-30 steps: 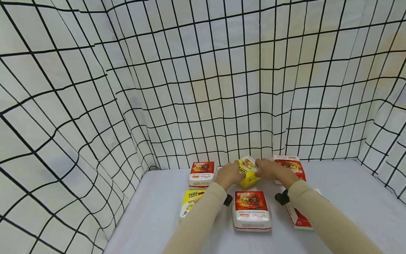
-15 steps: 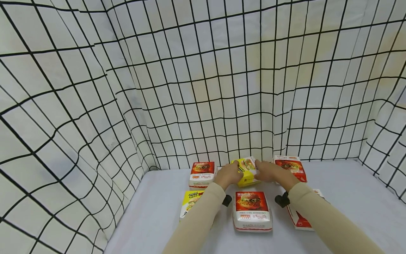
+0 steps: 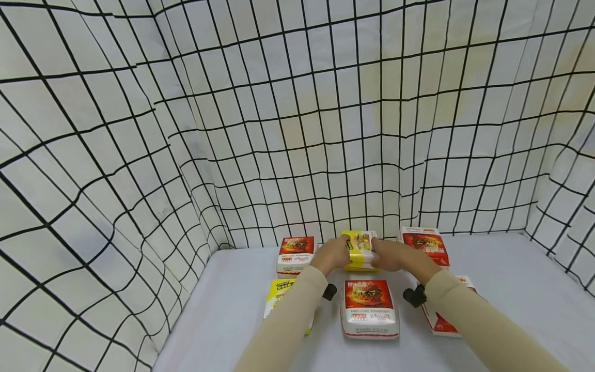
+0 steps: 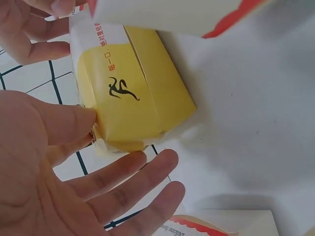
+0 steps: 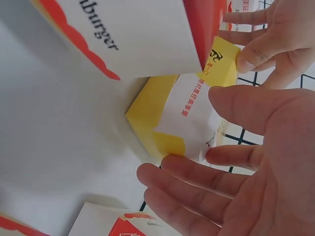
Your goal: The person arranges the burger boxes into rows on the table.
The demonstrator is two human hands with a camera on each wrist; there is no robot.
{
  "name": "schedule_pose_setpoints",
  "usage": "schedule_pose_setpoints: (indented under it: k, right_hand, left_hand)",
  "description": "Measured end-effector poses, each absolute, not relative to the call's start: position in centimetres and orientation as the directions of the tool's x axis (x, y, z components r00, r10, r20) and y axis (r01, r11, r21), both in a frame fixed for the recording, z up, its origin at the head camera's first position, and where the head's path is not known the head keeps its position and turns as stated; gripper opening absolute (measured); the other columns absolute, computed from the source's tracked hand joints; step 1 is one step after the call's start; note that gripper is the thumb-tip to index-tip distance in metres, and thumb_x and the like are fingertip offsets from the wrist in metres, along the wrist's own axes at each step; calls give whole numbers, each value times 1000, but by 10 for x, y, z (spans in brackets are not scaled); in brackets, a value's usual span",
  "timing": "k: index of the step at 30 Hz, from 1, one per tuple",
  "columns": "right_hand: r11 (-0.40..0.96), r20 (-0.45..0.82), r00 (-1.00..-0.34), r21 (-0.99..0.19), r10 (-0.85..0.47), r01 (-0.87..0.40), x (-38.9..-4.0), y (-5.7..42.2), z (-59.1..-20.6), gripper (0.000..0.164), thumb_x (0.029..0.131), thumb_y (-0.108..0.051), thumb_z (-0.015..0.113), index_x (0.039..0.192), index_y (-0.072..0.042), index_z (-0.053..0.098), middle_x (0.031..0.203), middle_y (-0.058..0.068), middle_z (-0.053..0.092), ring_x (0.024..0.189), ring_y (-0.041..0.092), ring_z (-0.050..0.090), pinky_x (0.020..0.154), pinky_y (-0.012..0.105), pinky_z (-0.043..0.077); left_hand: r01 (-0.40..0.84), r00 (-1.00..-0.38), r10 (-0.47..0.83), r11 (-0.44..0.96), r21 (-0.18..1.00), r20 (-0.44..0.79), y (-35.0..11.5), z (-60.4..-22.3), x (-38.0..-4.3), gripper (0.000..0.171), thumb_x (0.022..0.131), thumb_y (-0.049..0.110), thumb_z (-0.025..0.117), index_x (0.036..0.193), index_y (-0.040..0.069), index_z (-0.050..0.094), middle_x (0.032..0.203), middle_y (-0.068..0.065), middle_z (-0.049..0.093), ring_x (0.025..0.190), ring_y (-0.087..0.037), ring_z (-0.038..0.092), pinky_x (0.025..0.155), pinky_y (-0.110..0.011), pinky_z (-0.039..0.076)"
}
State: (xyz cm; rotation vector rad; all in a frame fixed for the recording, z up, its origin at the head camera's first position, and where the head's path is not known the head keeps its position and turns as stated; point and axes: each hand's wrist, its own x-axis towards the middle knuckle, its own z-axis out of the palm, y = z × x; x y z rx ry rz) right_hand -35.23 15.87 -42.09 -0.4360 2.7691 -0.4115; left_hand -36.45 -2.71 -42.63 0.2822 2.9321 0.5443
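A yellow-and-white burger box [image 3: 360, 251] is at the back middle of the table, between both hands. My left hand [image 3: 331, 254] pinches its left end with thumb and index finger; in the left wrist view the other fingers [image 4: 133, 189] spread away from it. On the opposite end, my right hand [image 3: 392, 254] pinches a corner the same way, its remaining fingers [image 5: 192, 189] loosely extended. The box's yellow side with a small black figure [image 4: 123, 89] faces the left wrist camera. Directly in front of it sits a red-and-white burger box [image 3: 369, 309].
Red-and-white boxes stand at back left [image 3: 295, 255] and back right [image 3: 425, 246]. A yellow box [image 3: 277, 293] lies partly under the left sleeve, and a red-and-white box [image 3: 440, 319] partly under the right. Black netting [image 3: 307, 170] over white cloth encloses the white table [image 3: 218, 315].
The yellow-and-white box has turned from a slanted pose to sit nearly square with the row, shifting slightly left. Both hands have kept hold of it; the other boxes have stayed put.
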Motion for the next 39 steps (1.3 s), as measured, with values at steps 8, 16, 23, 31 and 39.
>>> schedule_pose_setpoints:
  k: [8, 16, 23, 31, 39]
  right_hand:
    - [884, -231, -898, -383, -374, -270, -346, 160, -414, 56, 98, -28, 68, 140, 2, 47, 119, 16, 66, 96, 24, 60, 86, 45, 52]
    - [859, -79, -922, -402, -378, -318, -351, 170, -414, 49, 100, -27, 65, 137, 2, 52, 133, 25, 57, 120, 41, 61, 96, 56, 51]
    - [850, -61, -927, -424, -370, -312, -362, 169, -416, 51, 100, -25, 64, 140, 2, 49, 142, 31, 45, 119, 45, 60, 95, 58, 50]
    - [853, -95, -923, -428, -372, -299, -369, 168, -421, 63, 99, -19, 63, 151, 7, 38, 153, 40, 32, 133, 55, 47, 106, 64, 43]
    - [846, -137, -922, -463, -362, -263, -380, 166, -422, 68, 100, -17, 62, 156, 5, 31, 157, 39, 28, 143, 55, 37, 113, 66, 35]
  left_hand:
    - [184, -976, 214, 921, 345, -51, -29, -429, -366, 50, 102, 17, 54, 152, 18, 49, 135, -12, 66, 87, -23, 57, 74, -37, 46]
    - [196, -978, 209, 933, 302, -12, -28, -430, -364, 51, 101, 27, 60, 148, 9, 50, 127, -14, 68, 89, -23, 62, 80, -42, 54]
    - [179, -983, 182, 935, 308, 20, -26, -419, -354, 46, 95, 26, 66, 137, 7, 59, 115, -14, 70, 83, -24, 63, 73, -43, 53]
    - [166, -986, 167, 934, 315, 24, -20, -419, -349, 44, 94, 28, 68, 132, 8, 62, 110, -12, 72, 80, -22, 63, 69, -43, 53]
    - [170, -985, 173, 941, 291, 14, -19, -419, -347, 36, 94, 29, 69, 124, 9, 65, 101, -8, 73, 74, -20, 61, 63, -39, 50]
